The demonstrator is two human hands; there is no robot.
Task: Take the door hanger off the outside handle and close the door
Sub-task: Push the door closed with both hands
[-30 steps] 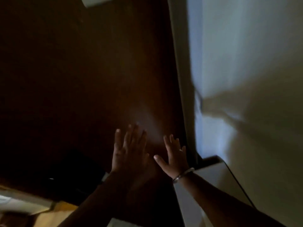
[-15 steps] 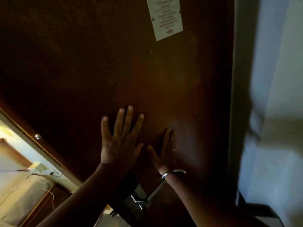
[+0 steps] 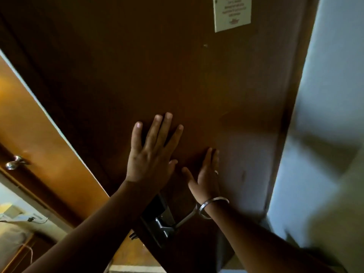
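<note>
Fingers (image 3: 157, 133) of the left hand (image 3: 150, 160) are spread flat on the dark brown wooden door (image 3: 137, 66), the right hand (image 3: 206, 174) likewise. Compared with a second earlier, a bright gap has been exposed at left, so closing remains unfinished; no door hanger is seen.

Door (image 3: 157, 66) seen as dark brown wood w/ smooth semi-gloss finish, notice (image 3: 232, 13) taken for matt white paper or card, lock plate (image 3: 163, 223) & lever (image 3: 185, 218) in brushed metal, bangle (image 3: 211, 203) polished metal, knob (image 3: 14, 163) shiny metal, wall (image 3: 325, 95) matt painted.
</note>
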